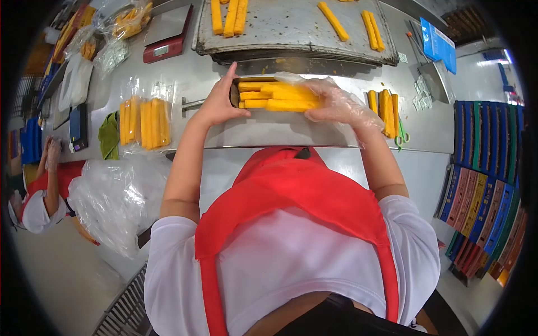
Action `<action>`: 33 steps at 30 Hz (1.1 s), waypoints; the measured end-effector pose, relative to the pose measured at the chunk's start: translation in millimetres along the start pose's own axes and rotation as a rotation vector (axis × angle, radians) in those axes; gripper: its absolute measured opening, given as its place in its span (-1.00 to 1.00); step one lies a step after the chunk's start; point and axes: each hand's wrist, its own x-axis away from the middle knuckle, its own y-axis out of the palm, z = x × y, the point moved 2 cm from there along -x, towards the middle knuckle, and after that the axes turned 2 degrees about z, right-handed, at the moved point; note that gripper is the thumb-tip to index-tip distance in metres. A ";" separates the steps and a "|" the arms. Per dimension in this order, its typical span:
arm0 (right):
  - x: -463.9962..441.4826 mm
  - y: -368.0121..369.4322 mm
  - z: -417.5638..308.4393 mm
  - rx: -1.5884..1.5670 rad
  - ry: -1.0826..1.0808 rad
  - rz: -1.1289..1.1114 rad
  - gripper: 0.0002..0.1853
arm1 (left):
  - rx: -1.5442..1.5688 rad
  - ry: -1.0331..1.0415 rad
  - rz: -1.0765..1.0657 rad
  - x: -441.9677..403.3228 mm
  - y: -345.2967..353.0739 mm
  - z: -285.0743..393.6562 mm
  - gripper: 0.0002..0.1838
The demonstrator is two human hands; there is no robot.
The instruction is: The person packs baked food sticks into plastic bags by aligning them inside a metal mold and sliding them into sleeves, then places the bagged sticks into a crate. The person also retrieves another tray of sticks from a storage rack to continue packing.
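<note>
Several yellow sticks lie stacked between my hands, partly inside a metal holder near the table's front edge. My bare left hand has its thumb and fingers spread around the holder's left end. On the right, my right hand, in a clear plastic glove, closes on the right ends of the yellow sticks. Bagged yellow sticks lie left of my left hand, and loose ones lie to the right of my right hand.
A tray with a few sticks is at the back. Around it are a red scale, a green cloth, green scissors, a blue packet and crates. A co-worker is at far left, beside plastic bags.
</note>
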 end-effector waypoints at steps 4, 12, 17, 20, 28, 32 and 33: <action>-6.6 13.0 6.5 -0.001 -0.106 0.050 -0.37 | 0.000 -0.008 -0.004 -5.0 4.9 2.0 0.32; -0.4 11.5 17.4 0.114 -0.091 0.090 -0.43 | -0.007 0.019 -0.022 -7.0 6.2 1.9 0.31; -27.6 36.7 16.8 0.242 -0.294 0.142 -0.42 | -0.030 0.059 -0.050 -14.6 17.6 11.2 0.31; -28.1 36.4 12.5 0.190 -0.344 0.183 -0.41 | 0.010 0.095 -0.056 -20.8 27.6 17.0 0.31; 2.6 72.0 49.3 -0.022 -0.064 0.673 -0.23 | -0.029 0.104 0.049 -26.8 42.7 30.9 0.34; 34.4 -1.4 19.5 -0.100 -0.106 0.773 -0.28 | -0.031 0.107 0.032 -32.4 44.0 32.4 0.36; 51.6 -18.4 36.4 -0.254 -0.046 0.873 -0.38 | -0.052 0.110 0.022 -33.3 42.9 33.7 0.36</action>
